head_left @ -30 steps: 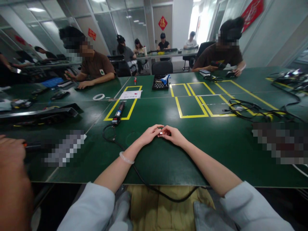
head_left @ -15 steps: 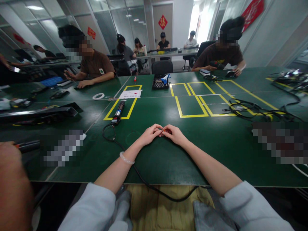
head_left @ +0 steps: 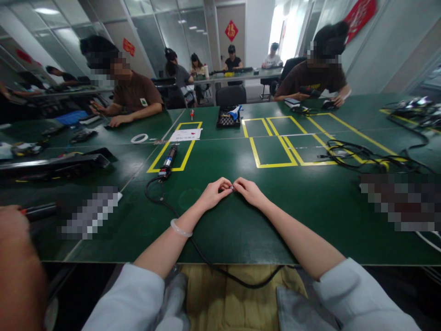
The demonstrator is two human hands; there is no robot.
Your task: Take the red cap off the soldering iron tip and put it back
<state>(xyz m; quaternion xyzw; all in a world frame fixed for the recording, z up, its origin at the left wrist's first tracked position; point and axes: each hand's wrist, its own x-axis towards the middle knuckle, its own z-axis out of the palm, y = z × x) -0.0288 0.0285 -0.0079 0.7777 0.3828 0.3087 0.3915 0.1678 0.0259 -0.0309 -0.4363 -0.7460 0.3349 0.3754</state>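
Small part (head_left: 233,187) pinched between two hands, above the green bench (head_left: 220,234).
From where I stand, the left hand (head_left: 214,193) and right hand (head_left: 251,192) meet tip to tip, each grip pinching, the part right at their meeting point; fingers hide most of it, only a shiny bit showing. Past the left hand, a tool (head_left: 169,161) lies by yellow tape (head_left: 188,156).

The green table (head_left: 241,234) carries a corded tool (head_left: 169,158), black tray (head_left: 225,122) and tangled cables (head_left: 341,148).
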